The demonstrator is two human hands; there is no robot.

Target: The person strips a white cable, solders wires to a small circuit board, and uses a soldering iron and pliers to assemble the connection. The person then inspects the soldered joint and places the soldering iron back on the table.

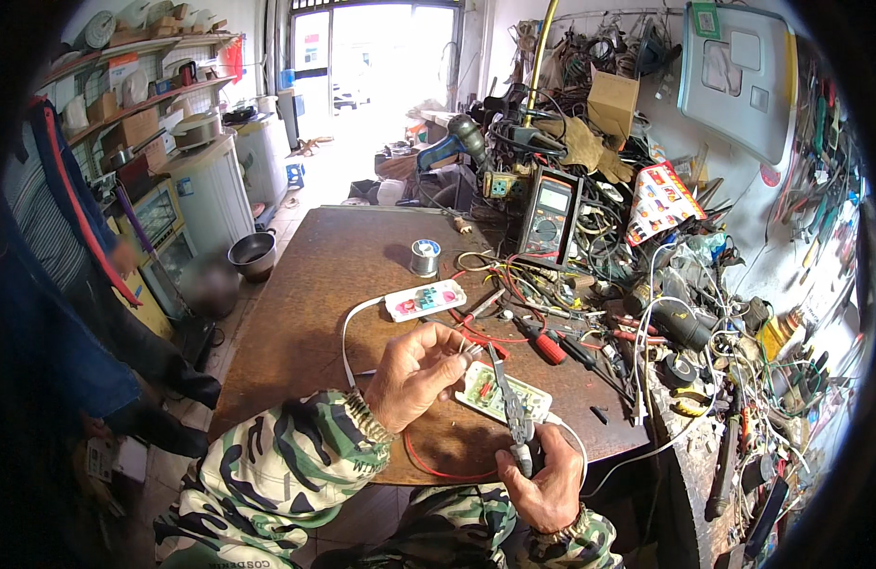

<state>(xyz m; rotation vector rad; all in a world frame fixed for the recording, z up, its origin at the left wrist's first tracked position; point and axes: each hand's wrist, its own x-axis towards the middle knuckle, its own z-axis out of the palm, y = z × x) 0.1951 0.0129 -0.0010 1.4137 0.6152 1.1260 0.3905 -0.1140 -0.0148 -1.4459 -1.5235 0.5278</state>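
Note:
My left hand [421, 370] is closed in a pinch above the wooden table. At its fingertips is a small thing with thin, pale, wire-like ends, too small to name. In my right hand [549, 481] is a pair of long-nosed pliers [514, 414], its jaws pointing up and away, close to the left fingertips. Below the pliers lies a white plastic casing with a green circuit board [490, 395] inside and a white cable at its right end. Farther off, a second white casing [425, 301] with coloured markings has a white cable leading left.
A solder spool [425, 257] stands on the wooden table [353, 256]. A multimeter [552, 209] leans upright behind tangled test leads. Red-handled screwdrivers [542, 343] and heaped tools and cables crowd the right side. On the floor at left is a dark pot [253, 254]; a person stands nearby.

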